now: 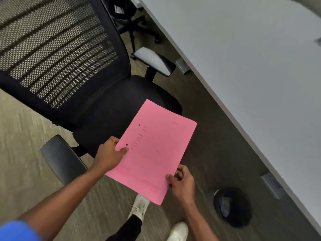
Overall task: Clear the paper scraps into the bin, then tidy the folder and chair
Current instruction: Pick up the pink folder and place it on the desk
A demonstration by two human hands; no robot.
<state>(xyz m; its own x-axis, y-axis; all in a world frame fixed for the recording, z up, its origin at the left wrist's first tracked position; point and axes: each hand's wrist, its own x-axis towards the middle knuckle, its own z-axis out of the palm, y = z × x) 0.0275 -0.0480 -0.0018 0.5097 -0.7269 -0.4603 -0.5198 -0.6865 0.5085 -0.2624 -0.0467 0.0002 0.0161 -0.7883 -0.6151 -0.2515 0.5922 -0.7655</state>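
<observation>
While the pink folder (152, 152) hangs over the chair (111, 108) seat's front edge, left hand (108, 156) clamped on its near-left side, right hand (183, 184) pinching its near corner, bin (232, 206) beyond the chair holds scraps, so folder and chair look left.

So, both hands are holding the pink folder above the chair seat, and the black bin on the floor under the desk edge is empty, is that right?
Not quite: the bin is not empty. The head view shows crumpled pale paper inside it. The rest holds: the left hand and right hand both hold the pink folder above the chair seat, and the bin stands on the floor by the desk edge.
</observation>
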